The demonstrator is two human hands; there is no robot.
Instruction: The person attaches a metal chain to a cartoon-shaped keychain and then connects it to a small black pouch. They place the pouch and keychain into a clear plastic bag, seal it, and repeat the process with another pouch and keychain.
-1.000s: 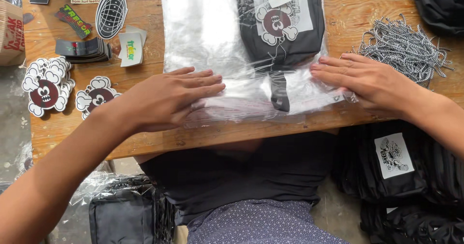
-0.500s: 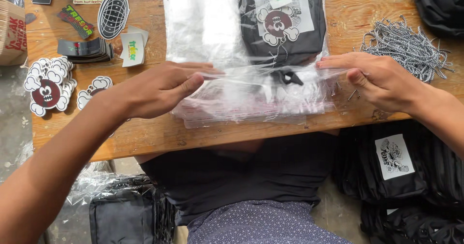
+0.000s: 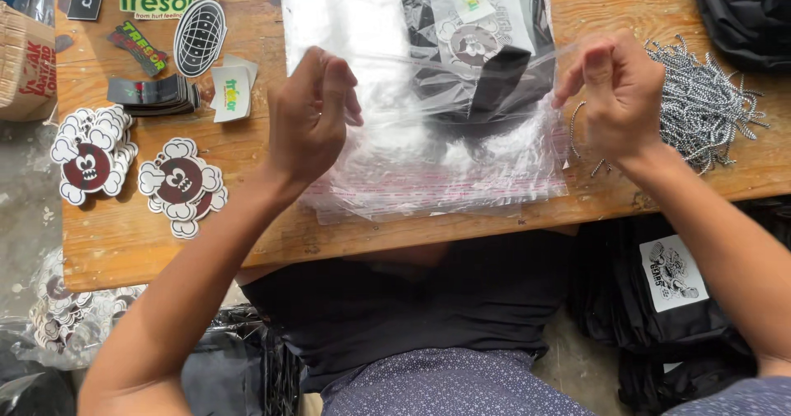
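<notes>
A clear plastic bag (image 3: 362, 45) lies on the wooden table (image 3: 247, 243) with a black pouch (image 3: 482, 62) inside it; a white card with a cartoon figure rests on the pouch. My left hand (image 3: 313, 111) pinches the bag's flap at its left side and holds it up off the table. My right hand (image 3: 614, 95) pinches the same flap at its right side, and the flap is stretched between both hands. Under the bag sits a stack of more clear bags (image 3: 445, 193) near the table's front edge.
Cartoon-face stickers (image 3: 177, 181) and other stickers (image 3: 198, 37) lie at the table's left. A cardboard box (image 3: 25, 62) stands at far left. A heap of braided cords (image 3: 709, 103) lies right. Black pouches (image 3: 667, 292) are stacked below the table's right side.
Both hands went from pressing flat on the bag's lower edge to pinching the flap and lifting it up off the table toward the pouch.
</notes>
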